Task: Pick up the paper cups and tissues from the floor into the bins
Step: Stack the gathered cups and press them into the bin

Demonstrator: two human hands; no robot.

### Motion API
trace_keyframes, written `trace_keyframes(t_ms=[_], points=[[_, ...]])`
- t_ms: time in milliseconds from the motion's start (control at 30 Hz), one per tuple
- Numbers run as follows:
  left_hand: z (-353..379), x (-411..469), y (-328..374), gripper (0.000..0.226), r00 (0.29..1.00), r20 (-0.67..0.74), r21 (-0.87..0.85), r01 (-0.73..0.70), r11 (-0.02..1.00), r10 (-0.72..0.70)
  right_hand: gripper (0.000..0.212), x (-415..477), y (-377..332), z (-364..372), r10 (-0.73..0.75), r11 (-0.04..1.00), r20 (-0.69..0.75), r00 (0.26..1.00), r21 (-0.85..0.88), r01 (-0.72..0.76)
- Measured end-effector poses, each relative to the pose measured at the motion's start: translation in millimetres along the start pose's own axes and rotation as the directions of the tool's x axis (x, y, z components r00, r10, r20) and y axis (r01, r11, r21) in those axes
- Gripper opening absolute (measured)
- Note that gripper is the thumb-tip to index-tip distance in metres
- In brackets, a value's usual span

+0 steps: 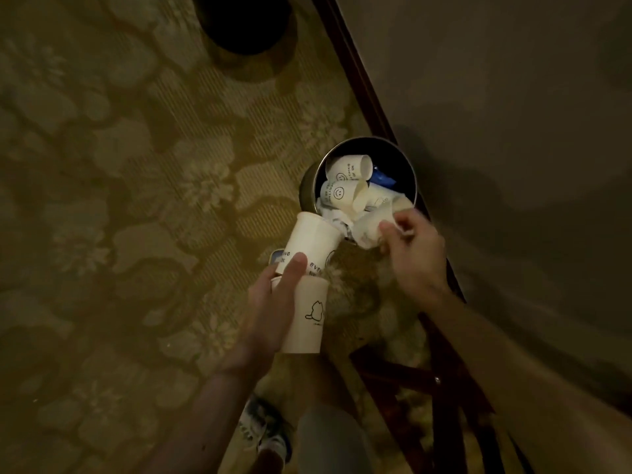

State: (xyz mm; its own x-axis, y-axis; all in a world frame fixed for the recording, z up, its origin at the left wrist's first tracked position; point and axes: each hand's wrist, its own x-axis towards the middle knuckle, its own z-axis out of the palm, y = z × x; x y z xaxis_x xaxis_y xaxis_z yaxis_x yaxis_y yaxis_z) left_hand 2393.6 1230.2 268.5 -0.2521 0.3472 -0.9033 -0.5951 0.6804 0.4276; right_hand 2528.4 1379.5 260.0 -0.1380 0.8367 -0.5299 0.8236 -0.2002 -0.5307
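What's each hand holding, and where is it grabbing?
The left hand grips paper cups round their sides. The right hand pinches a crumpled tissue by its edge, over the bin.

A: The dark round thing (pixel 244 22) at the top?
B: Cut off by the edge; too dark to tell.
A: The left hand (pixel 270 302)?
B: Its fingers are behind the cups (pixel 313 241) it holds; the thumb covers part of the print (pixel 316 266).
A: The blue-edged bit (pixel 274 257) behind them?
B: Mostly hidden; cannot tell.
A: The bin (pixel 396 155)?
B: Its near rim is under one of the cups and the tissue (pixel 366 230) the right hand (pixel 415 254) pinches. A blue thing (pixel 381 176) inside is half buried.
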Motion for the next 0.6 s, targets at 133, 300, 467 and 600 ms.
trace_keyframes(t_ms=[133, 300, 467, 600], points=[[13, 37, 12, 0.036, 0.998, 0.062, -0.001, 0.033, 0.999, -0.033, 0.004, 81, 12, 3, 0.119, 0.993, -0.107, 0.987, 0.014, -0.118], [27, 70, 23, 0.039, 0.997, 0.045, 0.036, 0.059, 0.998, -0.06, 0.006, 134, 21, 15, 0.028, 0.989, -0.088, 0.996, -0.143, -0.041], [29, 87, 24, 0.043, 0.997, 0.01, 0.043, 0.072, 0.997, -0.072, 0.016, 154, 31, 20, -0.132, 0.897, 0.028, 0.991, -0.421, 0.132], [30, 91, 22, 0.041, 0.997, 0.018, 0.034, 0.069, 0.997, -0.07, 0.023, 157, 36, 17, -0.068, 0.886, 0.114, 0.991, -0.45, 0.113]])
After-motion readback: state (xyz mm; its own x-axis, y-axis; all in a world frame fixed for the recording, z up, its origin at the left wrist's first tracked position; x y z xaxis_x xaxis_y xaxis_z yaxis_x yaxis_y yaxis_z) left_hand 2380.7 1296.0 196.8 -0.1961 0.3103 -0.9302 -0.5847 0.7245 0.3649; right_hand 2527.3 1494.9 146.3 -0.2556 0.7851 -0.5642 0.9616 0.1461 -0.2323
